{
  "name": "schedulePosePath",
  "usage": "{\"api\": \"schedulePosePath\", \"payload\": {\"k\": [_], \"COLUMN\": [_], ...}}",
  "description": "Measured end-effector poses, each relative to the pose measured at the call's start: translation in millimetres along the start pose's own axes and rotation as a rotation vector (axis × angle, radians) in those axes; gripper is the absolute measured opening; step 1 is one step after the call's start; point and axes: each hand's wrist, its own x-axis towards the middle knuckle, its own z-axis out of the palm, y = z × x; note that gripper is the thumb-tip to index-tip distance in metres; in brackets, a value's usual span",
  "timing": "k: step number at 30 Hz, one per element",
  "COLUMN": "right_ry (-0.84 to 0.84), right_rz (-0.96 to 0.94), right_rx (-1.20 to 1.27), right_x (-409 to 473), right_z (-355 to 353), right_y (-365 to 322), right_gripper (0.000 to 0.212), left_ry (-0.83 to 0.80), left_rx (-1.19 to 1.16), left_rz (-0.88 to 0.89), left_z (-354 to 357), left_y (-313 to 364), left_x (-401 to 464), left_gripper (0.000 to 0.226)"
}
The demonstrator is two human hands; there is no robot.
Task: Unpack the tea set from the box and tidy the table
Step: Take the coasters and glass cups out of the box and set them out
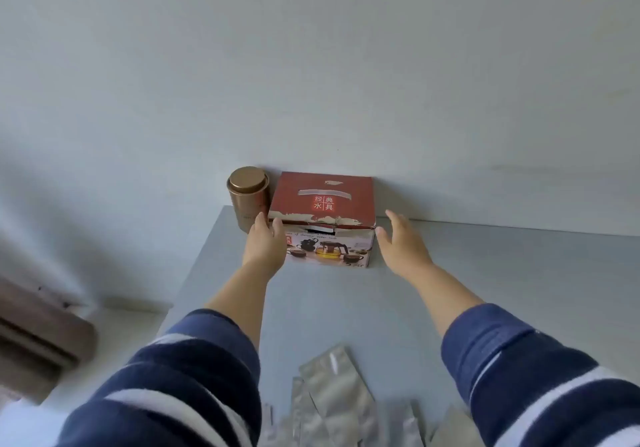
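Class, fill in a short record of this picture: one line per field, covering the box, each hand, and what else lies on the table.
box: red box, closed, at the table's far edge by the wall
left hand: left hand open, at the box's left front corner
right hand: right hand open, just right of the box; contact unclear
tin: gold tin, lid on, upright, left of the box
pouches: silver pouches at the near edge

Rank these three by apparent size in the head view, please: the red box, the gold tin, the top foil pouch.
1. Red box, clearly the largest.
2. and 3. Gold tin and top foil pouch: unsure. The pouch covers more of the picture, but it lies much nearer the camera, so I do not rank them.
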Motion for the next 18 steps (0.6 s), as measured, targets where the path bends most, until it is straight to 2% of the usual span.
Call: {"api": "schedulePosePath", "payload": {"k": [3, 6, 18], "right_ry": [-0.027, -0.057, 0.065], "right_rz": [0.109, 0.143, 0.224], "right_rx": [0.227, 0.328, 0.253], "right_x": [18, 28, -5], "right_z": [13, 22, 22], "right_y": [-7, -15, -3], "right_gripper": [0.057, 0.055, 0.050], "left_ry": [0.002, 0.016, -0.016], "left_rx": [-0.110, -0.138, 0.021], "left_rz": [-0.071, -0.111, -0.103], "left_z": [11, 18, 29], "left_y": [6, 6, 4], "left_x": [12, 19, -21], "left_gripper": [0.045, 0.043, 0.039]}}
